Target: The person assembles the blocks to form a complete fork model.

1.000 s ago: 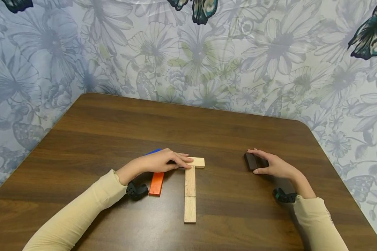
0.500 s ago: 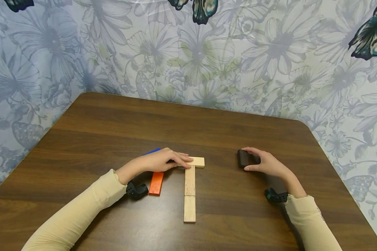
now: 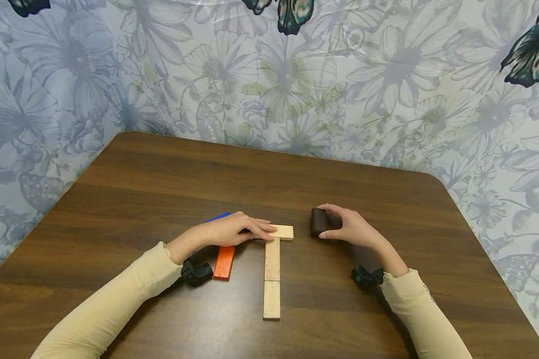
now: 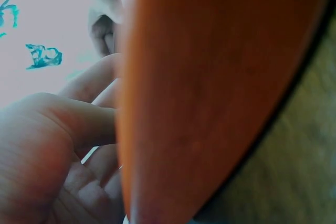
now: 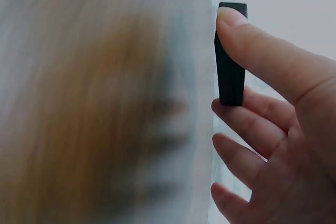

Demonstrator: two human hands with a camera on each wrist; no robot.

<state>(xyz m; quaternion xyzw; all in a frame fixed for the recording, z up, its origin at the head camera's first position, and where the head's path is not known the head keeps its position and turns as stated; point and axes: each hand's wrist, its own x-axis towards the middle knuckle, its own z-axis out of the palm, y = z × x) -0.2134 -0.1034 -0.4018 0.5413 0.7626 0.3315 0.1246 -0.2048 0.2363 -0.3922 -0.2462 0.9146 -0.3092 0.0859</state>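
Note:
My left hand (image 3: pixel 233 230) lies over a pale wooden block (image 3: pixel 285 232), its extended fingertips touching it. That block lies crosswise at the far end of two pale wooden blocks (image 3: pixel 271 276) laid end to end. Between the thumb and fingers of my right hand (image 3: pixel 352 227) is a black block (image 3: pixel 317 222), pinched to the right of the pale ones. In the right wrist view the thumb presses one end of this black block (image 5: pixel 231 61) and a finger the other. The left fingers (image 4: pixel 89 124) are partly hidden behind an orange block in the left wrist view.
Beside my left wrist lies an orange block (image 3: pixel 223 263). Part of a blue block (image 3: pixel 218 216) shows behind the left hand. Everything is on a brown wooden table (image 3: pixel 341 319), whose far edge meets a floral wall covering (image 3: pixel 296 89).
My right hand has moved left with the black block, bringing it closer to the pale blocks. The left hand and the other blocks have stayed where they were.

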